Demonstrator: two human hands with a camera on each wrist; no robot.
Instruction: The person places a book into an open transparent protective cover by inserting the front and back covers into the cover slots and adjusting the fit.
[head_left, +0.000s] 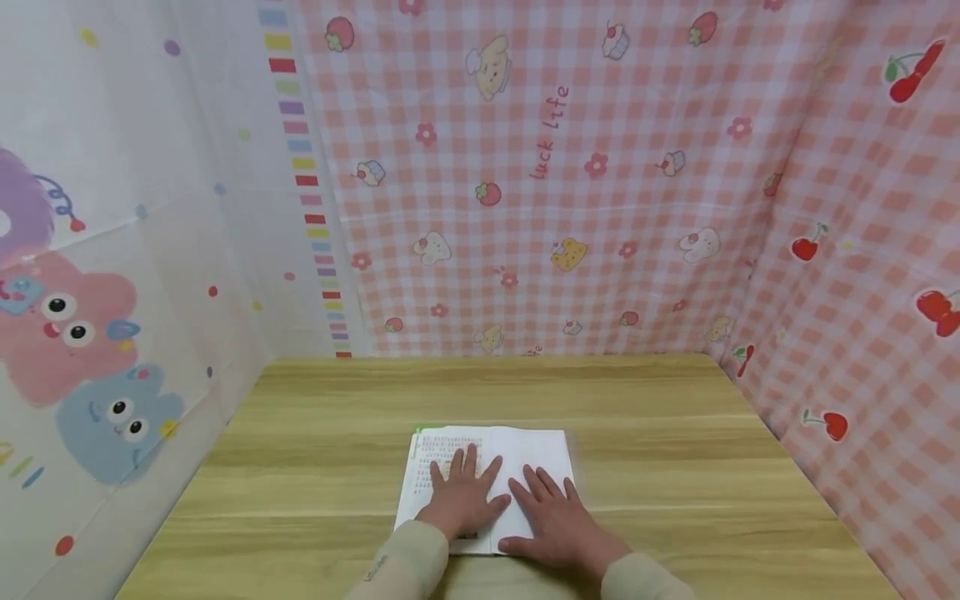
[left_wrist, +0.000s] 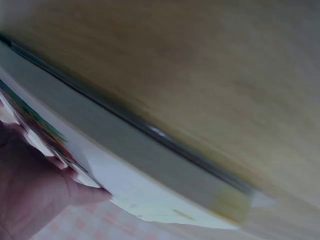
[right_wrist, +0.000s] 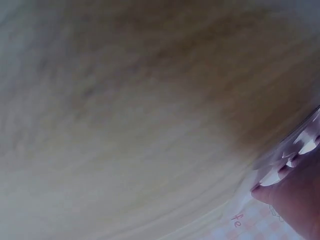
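Note:
An open book (head_left: 517,446) lies on the wooden table near its front edge. Its left page carries printed text and a picture partly hidden under my left hand (head_left: 459,496), which rests on that page with fingers spread. My right hand (head_left: 557,521) lies spread on the right page, which looks mostly blank. In the left wrist view the thick page block of the book (left_wrist: 125,155) shows edge-on, with my left hand (left_wrist: 35,185) on top of it. The right wrist view catches my right hand (right_wrist: 295,195) at the lower right, fingers extended over the page.
The light wooden table (head_left: 300,458) reaches back to a pink checked cloth (head_left: 450,200) hung behind it. A white cloth with cartoon figures (head_left: 90,325) hangs at the left, and another checked cloth with cherries (head_left: 862,275) at the right.

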